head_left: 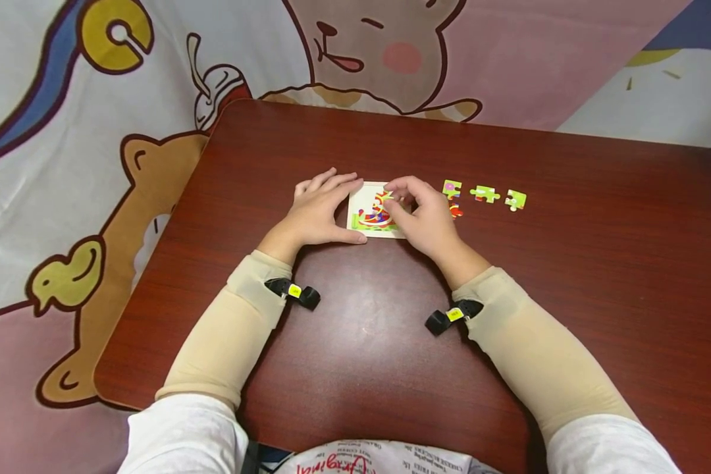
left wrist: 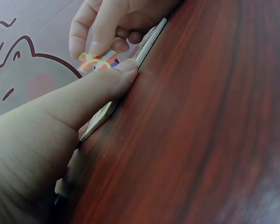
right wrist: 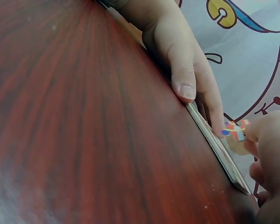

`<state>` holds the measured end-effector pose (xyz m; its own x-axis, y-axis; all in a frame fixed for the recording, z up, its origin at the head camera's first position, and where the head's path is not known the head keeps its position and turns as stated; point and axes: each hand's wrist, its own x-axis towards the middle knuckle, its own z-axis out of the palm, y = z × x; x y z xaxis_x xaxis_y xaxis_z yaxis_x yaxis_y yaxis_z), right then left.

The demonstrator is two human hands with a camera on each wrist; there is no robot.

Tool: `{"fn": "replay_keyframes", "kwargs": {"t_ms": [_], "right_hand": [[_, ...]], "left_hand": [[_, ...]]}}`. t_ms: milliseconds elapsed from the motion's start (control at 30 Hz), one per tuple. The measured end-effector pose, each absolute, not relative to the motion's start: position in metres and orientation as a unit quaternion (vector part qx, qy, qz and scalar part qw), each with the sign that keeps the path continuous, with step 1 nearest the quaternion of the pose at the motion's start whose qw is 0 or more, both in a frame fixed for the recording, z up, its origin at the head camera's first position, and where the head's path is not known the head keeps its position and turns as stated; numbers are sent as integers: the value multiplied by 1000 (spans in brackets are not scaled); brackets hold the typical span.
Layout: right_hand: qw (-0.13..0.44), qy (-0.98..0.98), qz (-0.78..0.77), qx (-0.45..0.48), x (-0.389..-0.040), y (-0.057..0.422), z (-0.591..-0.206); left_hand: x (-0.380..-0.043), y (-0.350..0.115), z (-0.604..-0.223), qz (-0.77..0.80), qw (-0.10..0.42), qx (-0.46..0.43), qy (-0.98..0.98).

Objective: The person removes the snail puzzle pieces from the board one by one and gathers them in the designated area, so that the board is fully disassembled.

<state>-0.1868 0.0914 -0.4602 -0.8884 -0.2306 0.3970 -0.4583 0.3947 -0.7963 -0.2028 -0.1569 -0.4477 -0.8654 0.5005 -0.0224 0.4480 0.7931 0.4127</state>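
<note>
A small square puzzle board (head_left: pixel 360 197) with a pale frame lies on the table, several coloured pieces fitted in its lower part. My left hand (head_left: pixel 316 214) is spread at its left side, thumb along the near edge and forefinger by the far corner. Over the board's right part, my right hand (head_left: pixel 429 217) pinches a jigsaw piece (right wrist: pixel 235 130) between thumb and fingers. That piece is red, yellow and blue, and it is held tilted above the board in the right wrist view. The right hand hides the board's right side from the head view.
Right of the board lie loose jigsaw pieces: a green one with a pink spot (head_left: pixel 452 188), two more green ones (head_left: pixel 484 193), and a red one (head_left: pixel 456 210) partly behind the right hand. The brown table (head_left: pixel 598 263) meets a cartoon-printed cloth (head_left: pixel 509 59) at the back and left.
</note>
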Motion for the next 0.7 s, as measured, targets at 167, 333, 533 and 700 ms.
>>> {"fn": "replay_keyframes", "kwargs": {"t_ms": [167, 333, 533, 700], "right_hand": [[136, -810, 533, 205, -186, 92, -461], [148, -804, 538, 206, -182, 97, -460], [158, -813, 524, 199, -176, 108, -459], [162, -818, 515, 200, -175, 117, -459]], "left_hand": [[-203, -156, -448, 199, 64, 249, 946], [-203, -155, -448, 199, 66, 249, 946], [-204, -155, -448, 194, 65, 248, 947], [-203, -156, -448, 193, 68, 247, 947]]}}
